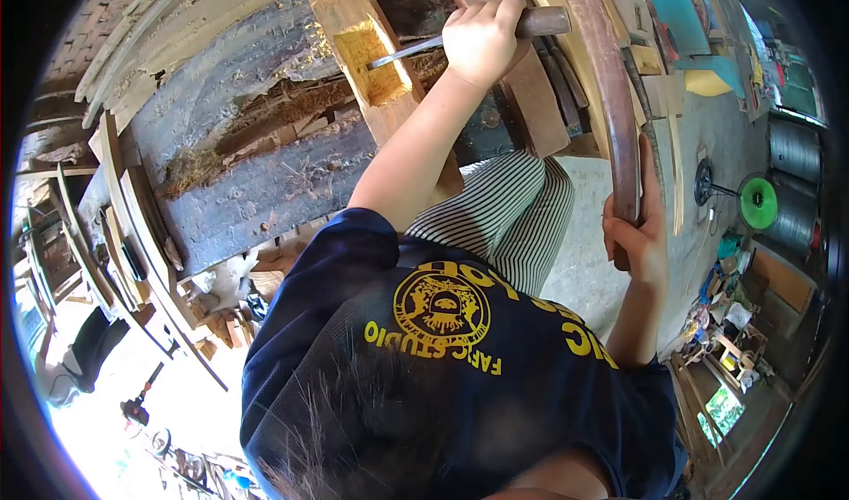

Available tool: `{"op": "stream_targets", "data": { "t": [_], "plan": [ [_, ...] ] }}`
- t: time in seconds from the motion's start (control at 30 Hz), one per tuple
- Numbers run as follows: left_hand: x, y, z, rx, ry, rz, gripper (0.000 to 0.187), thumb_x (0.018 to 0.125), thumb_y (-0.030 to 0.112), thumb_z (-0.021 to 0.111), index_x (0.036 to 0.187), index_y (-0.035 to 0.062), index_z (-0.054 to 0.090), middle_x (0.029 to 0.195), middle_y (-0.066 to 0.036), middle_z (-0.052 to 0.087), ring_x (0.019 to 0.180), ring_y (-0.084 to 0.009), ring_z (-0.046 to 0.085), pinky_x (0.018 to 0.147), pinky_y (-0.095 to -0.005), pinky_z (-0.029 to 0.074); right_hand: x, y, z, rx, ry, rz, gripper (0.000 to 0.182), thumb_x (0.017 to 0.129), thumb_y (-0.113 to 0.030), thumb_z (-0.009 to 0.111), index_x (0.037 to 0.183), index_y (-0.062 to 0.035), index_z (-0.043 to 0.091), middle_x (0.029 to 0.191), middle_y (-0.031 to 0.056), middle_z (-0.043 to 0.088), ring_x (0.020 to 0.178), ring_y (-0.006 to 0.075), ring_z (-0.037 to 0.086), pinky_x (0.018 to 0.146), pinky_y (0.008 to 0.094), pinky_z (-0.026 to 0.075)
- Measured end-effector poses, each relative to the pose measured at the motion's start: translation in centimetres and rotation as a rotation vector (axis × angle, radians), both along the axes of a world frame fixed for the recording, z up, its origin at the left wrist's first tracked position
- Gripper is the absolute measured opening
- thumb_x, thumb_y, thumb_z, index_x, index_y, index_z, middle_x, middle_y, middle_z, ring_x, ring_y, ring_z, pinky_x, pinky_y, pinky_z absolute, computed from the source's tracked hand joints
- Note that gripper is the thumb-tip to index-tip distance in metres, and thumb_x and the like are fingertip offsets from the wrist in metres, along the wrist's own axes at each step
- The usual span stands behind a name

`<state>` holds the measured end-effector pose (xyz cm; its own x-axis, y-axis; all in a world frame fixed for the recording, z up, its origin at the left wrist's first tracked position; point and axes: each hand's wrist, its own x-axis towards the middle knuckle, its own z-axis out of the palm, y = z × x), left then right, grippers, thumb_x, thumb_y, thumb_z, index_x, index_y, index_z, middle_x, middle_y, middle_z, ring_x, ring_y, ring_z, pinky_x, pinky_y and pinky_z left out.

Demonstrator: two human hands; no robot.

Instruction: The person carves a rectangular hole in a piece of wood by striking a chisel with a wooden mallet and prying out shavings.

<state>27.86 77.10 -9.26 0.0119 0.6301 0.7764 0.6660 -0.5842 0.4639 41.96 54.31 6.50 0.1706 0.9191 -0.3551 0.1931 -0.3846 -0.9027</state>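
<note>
My left hand (482, 42) is wrapped round a chisel (541, 22) with a brown wooden handle. Its metal blade points left, with the tip inside a rectangular recess (382, 77) cut in a light wooden beam (338, 5). Wood chips lie in and beside the recess. On the right, my right hand (638, 230) grips the lower end of a long, dark reddish-brown wooden piece (610, 84), which runs up past the top edge of the view. That piece is apart from the chisel handle, to its right.
A rough, dark workbench (265, 195) lies under the beam. Wooden blocks (533, 102) and planks are right of the beam. More planks (141, 226) stand at the left. A green round fan (758, 201) and dark drums (793, 146) are at the far right.
</note>
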Motion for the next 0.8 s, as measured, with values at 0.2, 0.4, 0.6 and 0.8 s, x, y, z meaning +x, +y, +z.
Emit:
{"op": "stream_targets", "data": {
  "t": [0.2, 0.4, 0.6, 0.8],
  "plan": [
    [-0.1, 0.2, -0.6, 0.107, 0.001, 0.039, 0.034, 0.053, 0.023, 0.076, 0.082, 0.0178, 0.061, 0.068, 0.001, 0.062, 0.062, -0.0193, 0.063, 0.057, -0.0339, 0.046, 1.7, -5.1, -1.9, 0.002, 0.187, -0.174, 0.075, 0.082, -0.016, 0.068, 0.143, 0.0026, 0.028, 0.068, 0.0061, 0.053, 0.043, 0.0101, 0.049, 0.037, 0.0218, 0.04],
    [-0.2, 0.6, -1.1, 0.137, 0.059, 0.103, 0.03, 0.054, 0.029, 0.08, 0.076, 0.0177, 0.064, 0.061, -0.001, 0.059, 0.057, -0.0217, 0.061, 0.055, -0.0333, 0.048, 3.8, -10.2, -1.2, 0.246, 0.4, -0.334, 0.069, 0.081, -0.021, 0.069, 0.134, 0.0042, 0.033, 0.069, 0.0107, 0.052, 0.044, 0.0142, 0.051, 0.036, 0.0236, 0.042],
    [0.2, 0.8, -0.6, 0.238, 0.025, 0.144, 0.026, 0.058, 0.03, 0.08, 0.076, 0.0166, 0.066, 0.061, -0.003, 0.063, 0.057, -0.0217, 0.063, 0.056, -0.0321, 0.05, 7.1, -13.9, -1.3, 0.152, 0.479, -0.278, 0.074, 0.071, -0.013, 0.071, 0.133, 0.0071, 0.035, 0.072, 0.0105, 0.05, 0.043, 0.0143, 0.049, 0.036, 0.0234, 0.041],
    [0.1, 0.6, -0.6, 0.233, 0.037, 0.126, 0.027, 0.059, 0.03, 0.079, 0.078, 0.0168, 0.066, 0.062, -0.003, 0.064, 0.056, -0.0218, 0.064, 0.056, -0.0319, 0.05, 6.1, -15.3, -3.6, 0.194, 0.577, -0.298, 0.071, 0.072, -0.015, 0.077, 0.128, 0.0013, 0.036, 0.075, 0.0129, 0.055, 0.047, 0.0161, 0.054, 0.038, 0.0245, 0.043]
  ]
}}
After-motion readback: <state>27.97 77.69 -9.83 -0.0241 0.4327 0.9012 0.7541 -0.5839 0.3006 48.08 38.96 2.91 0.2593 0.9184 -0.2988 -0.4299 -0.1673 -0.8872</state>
